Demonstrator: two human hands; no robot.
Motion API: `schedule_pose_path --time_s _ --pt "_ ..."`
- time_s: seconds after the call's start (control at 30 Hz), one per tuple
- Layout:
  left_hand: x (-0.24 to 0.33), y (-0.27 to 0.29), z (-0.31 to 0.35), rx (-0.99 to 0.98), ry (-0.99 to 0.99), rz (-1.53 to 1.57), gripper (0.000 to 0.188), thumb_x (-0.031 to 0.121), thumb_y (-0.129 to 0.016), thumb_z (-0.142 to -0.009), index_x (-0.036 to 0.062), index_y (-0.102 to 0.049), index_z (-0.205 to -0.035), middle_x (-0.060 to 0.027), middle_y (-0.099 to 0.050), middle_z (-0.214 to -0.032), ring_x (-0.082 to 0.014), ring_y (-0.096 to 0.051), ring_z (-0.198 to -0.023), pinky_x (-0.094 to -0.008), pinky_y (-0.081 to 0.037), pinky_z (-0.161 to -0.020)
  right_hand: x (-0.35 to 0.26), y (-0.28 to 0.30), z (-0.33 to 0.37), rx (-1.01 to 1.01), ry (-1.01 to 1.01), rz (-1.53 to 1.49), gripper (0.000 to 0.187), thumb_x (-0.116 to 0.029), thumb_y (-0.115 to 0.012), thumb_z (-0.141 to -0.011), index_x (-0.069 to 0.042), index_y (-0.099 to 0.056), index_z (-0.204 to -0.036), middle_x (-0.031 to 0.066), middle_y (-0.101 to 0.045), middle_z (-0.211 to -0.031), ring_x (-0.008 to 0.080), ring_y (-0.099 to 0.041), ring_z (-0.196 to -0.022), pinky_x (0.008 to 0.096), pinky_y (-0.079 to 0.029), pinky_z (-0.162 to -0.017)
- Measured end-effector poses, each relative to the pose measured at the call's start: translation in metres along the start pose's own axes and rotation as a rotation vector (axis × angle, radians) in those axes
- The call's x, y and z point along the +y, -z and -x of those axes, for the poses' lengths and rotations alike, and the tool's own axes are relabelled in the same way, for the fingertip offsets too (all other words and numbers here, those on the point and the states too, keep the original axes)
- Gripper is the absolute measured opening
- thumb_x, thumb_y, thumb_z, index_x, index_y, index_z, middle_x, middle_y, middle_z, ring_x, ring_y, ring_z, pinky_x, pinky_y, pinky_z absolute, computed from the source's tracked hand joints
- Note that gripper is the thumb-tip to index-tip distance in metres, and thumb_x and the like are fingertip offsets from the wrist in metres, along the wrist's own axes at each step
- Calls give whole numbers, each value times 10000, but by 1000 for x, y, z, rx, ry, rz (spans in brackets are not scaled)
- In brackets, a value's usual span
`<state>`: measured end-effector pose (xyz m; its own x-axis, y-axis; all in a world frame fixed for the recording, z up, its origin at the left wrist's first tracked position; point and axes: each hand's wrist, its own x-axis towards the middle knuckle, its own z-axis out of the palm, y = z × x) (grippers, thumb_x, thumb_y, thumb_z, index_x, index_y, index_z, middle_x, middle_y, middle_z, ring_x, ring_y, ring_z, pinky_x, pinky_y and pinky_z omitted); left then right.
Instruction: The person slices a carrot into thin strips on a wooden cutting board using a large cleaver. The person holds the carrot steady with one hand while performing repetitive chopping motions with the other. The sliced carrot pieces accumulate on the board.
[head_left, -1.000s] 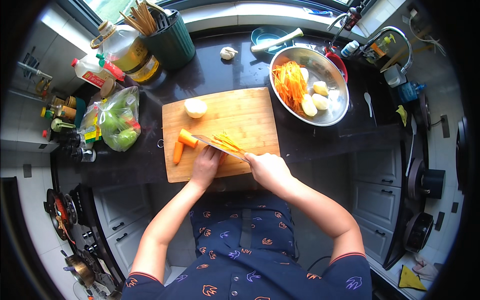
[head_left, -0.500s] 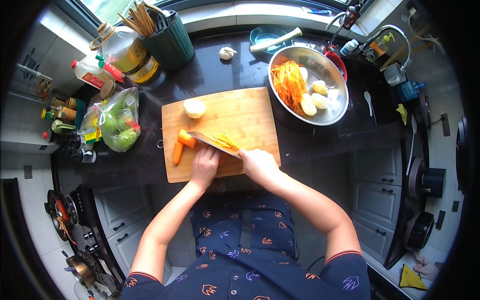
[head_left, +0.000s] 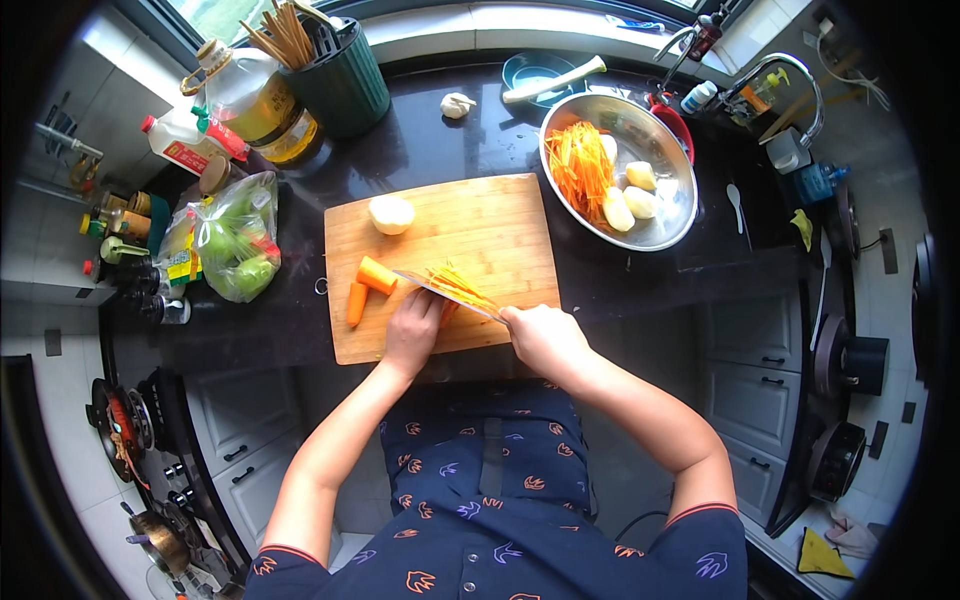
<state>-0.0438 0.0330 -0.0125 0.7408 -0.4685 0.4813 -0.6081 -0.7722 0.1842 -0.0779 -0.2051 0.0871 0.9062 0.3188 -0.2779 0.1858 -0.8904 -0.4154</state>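
Note:
My right hand (head_left: 548, 342) grips the handle of a kitchen knife (head_left: 445, 290), its blade slanting across the wooden cutting board (head_left: 480, 218). Beside the blade, the bent fingers of my left hand (head_left: 410, 328) press down on carrot, of which only a small orange edge shows. Thin carrot shreds (head_left: 462, 281) lie along the blade's far side. Two carrot chunks (head_left: 376, 275) rest left of the knife tip, close to my left fingers. Farther back on the board sits a peeled pale round vegetable (head_left: 391, 214).
A steel bowl (head_left: 685, 215) at the right holds carrot shreds and several peeled potatoes. Behind the board are a garlic bulb (head_left: 457, 105) and a peeler-like tool (head_left: 555, 82) over a glass bowl. To the left stand a bag of green vegetables (head_left: 238, 240), an oil jug (head_left: 245, 95) and a chopstick holder (head_left: 345, 85).
The knife and my right hand have shifted right and slightly toward me. My left hand stays nearly in place against the blade.

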Motion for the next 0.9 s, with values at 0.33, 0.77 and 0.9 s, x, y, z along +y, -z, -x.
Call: schedule_pose_path --time_s 0.33,0.77,0.9 --pt "1 1 -1 -6 27 13 209 150 -734 -870 64 -686 -1053 -97 -656 -978 -267 -662 -924 -361 -579 -764 -5 -7 -18 12 5 -40 158 -130 -540 -957 -29 -655 -995 244 -706 -782 427 -719 -766 523 -580 -700" --pt "-2 -4 5 -13 21 36 229 105 -683 -856 42 -695 -1076 -101 -669 -1031 -278 -666 -995 -368 -587 -796 -4 11 1 -36 5 -16 170 -117 -532 -948 -38 -669 -1010 238 -708 -781 418 -717 -755 520 -575 -694" --pt "-1 -2 2 -9 13 43 230 112 -691 -852 56 -697 -1075 -92 -671 -1031 -269 -668 -1006 -362 -588 -793 5 -11 -11 7 9 17 214 -136 -567 -951 -65 -686 -1113 227 -706 -772 407 -711 -720 521 -569 -653"
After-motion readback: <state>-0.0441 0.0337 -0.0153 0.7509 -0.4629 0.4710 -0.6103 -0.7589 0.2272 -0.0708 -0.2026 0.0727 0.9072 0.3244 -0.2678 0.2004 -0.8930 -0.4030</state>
